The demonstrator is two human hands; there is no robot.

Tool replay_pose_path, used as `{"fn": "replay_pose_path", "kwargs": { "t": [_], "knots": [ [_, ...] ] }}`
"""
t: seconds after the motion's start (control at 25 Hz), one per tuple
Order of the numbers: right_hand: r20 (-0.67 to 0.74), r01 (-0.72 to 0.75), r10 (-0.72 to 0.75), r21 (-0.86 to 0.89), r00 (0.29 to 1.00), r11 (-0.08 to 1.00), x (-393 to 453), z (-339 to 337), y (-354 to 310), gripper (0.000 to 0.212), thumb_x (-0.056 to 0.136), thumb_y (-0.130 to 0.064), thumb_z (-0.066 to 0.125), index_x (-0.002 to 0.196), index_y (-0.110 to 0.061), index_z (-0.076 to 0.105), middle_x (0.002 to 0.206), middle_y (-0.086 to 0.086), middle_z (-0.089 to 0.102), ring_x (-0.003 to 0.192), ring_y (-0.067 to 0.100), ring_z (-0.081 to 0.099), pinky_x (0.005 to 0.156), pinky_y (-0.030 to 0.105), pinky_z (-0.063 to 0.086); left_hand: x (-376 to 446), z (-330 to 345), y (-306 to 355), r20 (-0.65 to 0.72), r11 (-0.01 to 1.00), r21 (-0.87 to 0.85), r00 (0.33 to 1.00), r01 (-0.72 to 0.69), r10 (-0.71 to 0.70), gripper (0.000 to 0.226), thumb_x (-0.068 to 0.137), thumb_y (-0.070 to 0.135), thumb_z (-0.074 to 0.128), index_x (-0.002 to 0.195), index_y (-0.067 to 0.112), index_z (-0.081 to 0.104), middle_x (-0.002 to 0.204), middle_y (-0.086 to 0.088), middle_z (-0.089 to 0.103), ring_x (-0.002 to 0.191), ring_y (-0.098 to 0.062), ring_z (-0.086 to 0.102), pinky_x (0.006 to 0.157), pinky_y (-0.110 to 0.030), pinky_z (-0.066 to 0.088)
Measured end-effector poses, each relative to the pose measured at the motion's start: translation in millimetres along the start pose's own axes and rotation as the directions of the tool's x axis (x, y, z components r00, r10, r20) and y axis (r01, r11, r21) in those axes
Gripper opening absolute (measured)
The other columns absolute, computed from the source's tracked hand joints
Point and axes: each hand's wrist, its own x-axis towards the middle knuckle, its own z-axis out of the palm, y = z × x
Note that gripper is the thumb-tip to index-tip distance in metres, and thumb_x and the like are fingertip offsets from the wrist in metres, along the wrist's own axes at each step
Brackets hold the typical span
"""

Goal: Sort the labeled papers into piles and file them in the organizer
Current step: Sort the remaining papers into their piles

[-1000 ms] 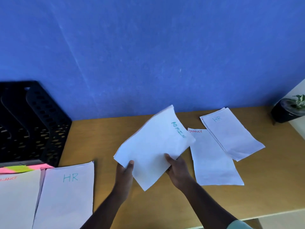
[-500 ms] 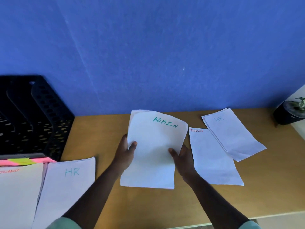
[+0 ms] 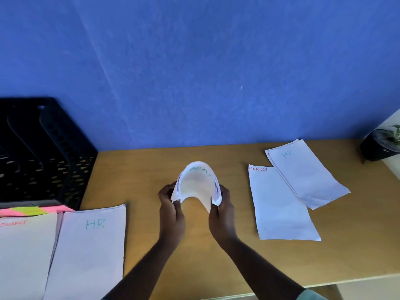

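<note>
Both grips, left hand (image 3: 171,204) and right hand (image 3: 223,210), pinch the bowed green-lettered "ADM…" stack (image 3: 195,185); nearby piles read HR (image 3: 95,224), FINANCE (image 3: 258,169).

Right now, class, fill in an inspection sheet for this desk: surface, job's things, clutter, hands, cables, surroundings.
Surface: wooden desk, bare in the middle.
Job's things: ADMIN stack bowed upward between both hands; HR pile and FINANCE pile near left; FINANCE sheet with another HR stack overlapping its corner on the right; black organizer far left.
Clutter: pink and yellow notes; potted plant.
Hands: left hand and right hand grip the stack's side edges.
Cables: nothing seen.
Surroundings: blue wall.
</note>
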Motion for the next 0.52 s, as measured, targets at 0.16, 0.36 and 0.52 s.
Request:
{"fn": "replay_pose_path", "kwargs": {
  "t": [0.16,0.36,0.52],
  "knots": [
    [0.052,-0.169,0.179,-0.16,0.982,0.972,7.3,3.6,18.0,0.023,0.105,-0.014,0.045,0.126,-0.017,0.055,0.094,-0.011,0.065,0.089,0.021,0.067,0.071,0.033,0.053,3.7,-6.6,-17.2,0.04,0.986,0.061,0.987,0.154,-0.156,0.045,0.098,-0.004,0.038,0.114,0.038,0.036,0.099,0.018,0.061,0.083,0.001,0.061,0.063,-0.007,0.042],
    [-0.022,-0.196,0.195,-0.106,0.981,0.975,26.9,-8.5,24.0,0.012,0.098,-0.012,0.059,0.088,-0.018,0.062,0.073,-0.003,0.066,0.064,0.01,0.057,0.059,0.03,0.044,27.1,-22.5,-14.2,-0.077,0.969,0.157,0.98,0.192,-0.181,0.01,0.1,0.005,0.044,0.101,0.015,0.047,0.079,0.016,0.052,0.071,-0.003,0.053,0.061,-0.017,0.034],
    [0.205,-0.466,0.449,0.041,0.87,0.884,18.8,-11.6,44.8,0.007,0.089,-0.009,0.072,0.083,-0.014,0.073,0.081,0.006,0.076,0.07,0.016,0.063,0.064,0.03,0.05,32.8,-46.7,-40.5,0.046,0.84,0.315,0.877,0.441,-0.478,0.008,0.099,0.011,0.049,0.098,0.006,0.055,0.095,-0.009,0.062,0.087,-0.028,0.059,0.072,-0.03,0.04]
  ]
}}
